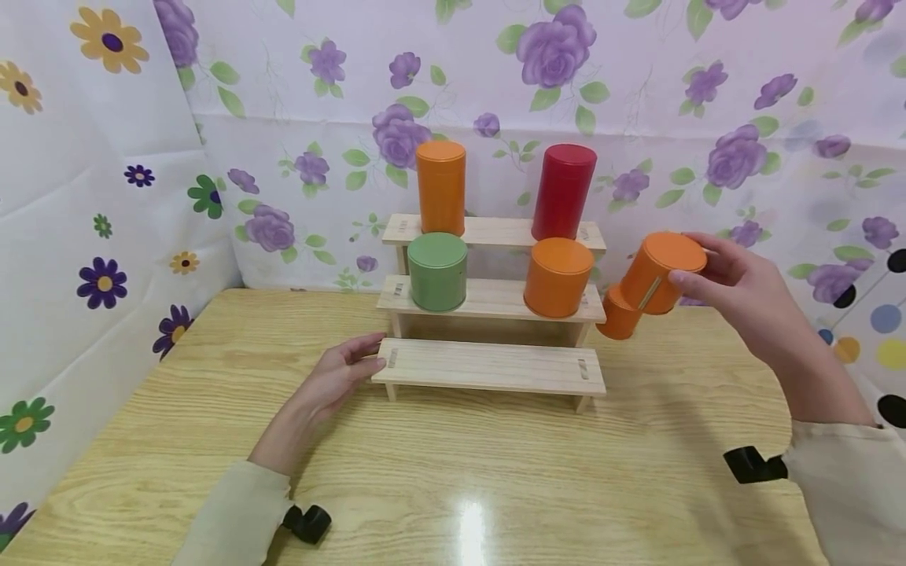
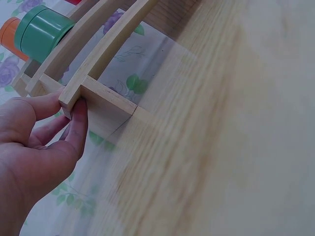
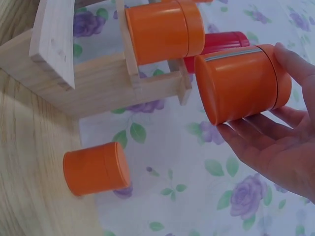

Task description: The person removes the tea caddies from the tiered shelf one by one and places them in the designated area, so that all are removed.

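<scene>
A three-tier wooden stand (image 1: pixel 488 365) stands on the table. My left hand (image 1: pixel 340 376) pinches the left end of its lowest board, the thumb on top and fingers beneath, as the left wrist view shows. Off the stand's right side, my right hand (image 1: pixel 743 291) holds an orange canister (image 1: pixel 654 283) in the air, slightly tilted, thumb and fingers round its lid end. A pale strip runs down that canister's side. Below it in the right wrist view, a smaller orange canister (image 3: pixel 96 168) stands upright on the table; in the head view the held one partly hides it.
On the middle tier stand a green canister (image 1: pixel 437 275) at left and an orange canister (image 1: pixel 557 283) at right. The top tier bears a tall orange canister (image 1: pixel 442 189) and a tall red canister (image 1: pixel 565 192). A flowered cloth (image 1: pixel 297 236) hangs behind the table.
</scene>
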A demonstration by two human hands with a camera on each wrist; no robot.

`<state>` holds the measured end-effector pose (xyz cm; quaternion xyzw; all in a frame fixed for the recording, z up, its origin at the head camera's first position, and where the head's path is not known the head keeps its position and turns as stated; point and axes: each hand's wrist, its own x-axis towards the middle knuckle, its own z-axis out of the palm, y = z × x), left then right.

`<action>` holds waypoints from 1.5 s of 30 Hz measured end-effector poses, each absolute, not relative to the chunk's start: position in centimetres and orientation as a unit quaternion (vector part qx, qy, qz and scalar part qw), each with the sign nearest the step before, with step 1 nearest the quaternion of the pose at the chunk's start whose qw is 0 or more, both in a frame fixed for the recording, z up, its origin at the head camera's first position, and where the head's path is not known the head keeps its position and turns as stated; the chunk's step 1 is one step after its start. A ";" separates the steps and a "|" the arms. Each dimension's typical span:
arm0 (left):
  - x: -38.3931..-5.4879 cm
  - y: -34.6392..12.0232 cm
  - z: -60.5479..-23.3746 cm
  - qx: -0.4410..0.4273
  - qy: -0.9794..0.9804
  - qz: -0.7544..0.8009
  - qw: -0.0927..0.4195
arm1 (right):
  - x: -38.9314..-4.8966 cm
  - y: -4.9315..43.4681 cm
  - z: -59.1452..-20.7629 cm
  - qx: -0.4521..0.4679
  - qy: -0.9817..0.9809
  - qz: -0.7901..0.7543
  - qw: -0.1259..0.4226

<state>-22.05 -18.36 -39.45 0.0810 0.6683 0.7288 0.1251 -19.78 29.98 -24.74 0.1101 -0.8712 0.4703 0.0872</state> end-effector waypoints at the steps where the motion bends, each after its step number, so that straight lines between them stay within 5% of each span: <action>1: -22.1 -18.4 -39.5 0.081 0.668 0.729 0.125 | -19.9 30.1 -24.9 0.107 -0.870 0.473 0.088; 16: -22.1 -18.2 -39.4 0.072 0.668 0.730 0.124 | -22.5 33.3 -27.7 0.010 -0.831 0.544 0.118; 45: -21.9 -18.4 -39.3 0.087 0.670 0.725 0.130 | -25.0 36.1 -32.2 -0.049 -0.845 0.524 0.095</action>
